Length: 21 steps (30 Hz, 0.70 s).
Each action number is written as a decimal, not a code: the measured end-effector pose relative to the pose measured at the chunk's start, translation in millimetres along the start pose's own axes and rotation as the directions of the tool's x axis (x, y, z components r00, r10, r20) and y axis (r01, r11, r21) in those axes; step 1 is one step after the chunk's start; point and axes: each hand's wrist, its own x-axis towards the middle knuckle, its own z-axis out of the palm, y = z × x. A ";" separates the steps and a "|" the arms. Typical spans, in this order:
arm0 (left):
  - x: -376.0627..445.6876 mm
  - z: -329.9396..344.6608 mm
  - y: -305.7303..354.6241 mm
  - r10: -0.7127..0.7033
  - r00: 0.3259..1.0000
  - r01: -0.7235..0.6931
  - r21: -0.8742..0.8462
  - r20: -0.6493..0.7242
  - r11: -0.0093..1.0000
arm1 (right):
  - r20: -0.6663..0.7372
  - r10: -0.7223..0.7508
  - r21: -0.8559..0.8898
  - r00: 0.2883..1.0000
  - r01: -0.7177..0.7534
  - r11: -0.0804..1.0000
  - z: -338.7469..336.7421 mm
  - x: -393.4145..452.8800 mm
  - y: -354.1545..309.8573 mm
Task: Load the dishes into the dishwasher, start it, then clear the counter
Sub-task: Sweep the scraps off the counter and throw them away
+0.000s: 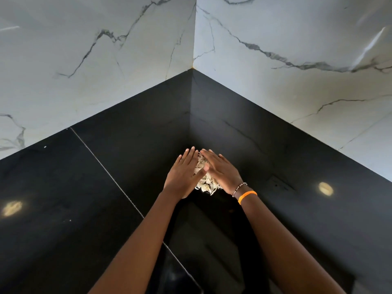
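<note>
Both hands reach over a glossy black table (63, 209). The left hand (182, 174) and right hand (222, 171), fingers straight, press together around a pile of pale peelings (206, 183) between them. Behind, white marble walls (106, 49) meet in a corner.

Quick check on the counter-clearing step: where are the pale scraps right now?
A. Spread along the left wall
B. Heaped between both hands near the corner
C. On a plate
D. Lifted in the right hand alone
B: the pale scraps sit heaped on the black counter, with the left hand and right hand flat-fingered on either side.
</note>
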 end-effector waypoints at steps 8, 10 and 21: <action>-36.7 16.3 21.9 -0.028 0.999 0.026 -0.066 -0.029 0.997 | 0.023 -0.012 0.015 1.000 0.011 1.000 9.8 -37.2 -9.0; -45.7 21.2 25.5 -0.014 0.999 0.014 0.007 -0.037 1.000 | 0.022 -0.015 0.026 1.000 0.014 1.000 11.7 -47.6 -11.8; -86.0 8.3 41.1 -0.125 0.981 0.060 -0.382 -0.149 0.922 | -0.295 0.244 0.346 0.924 -0.134 0.929 23.9 -102.0 -8.3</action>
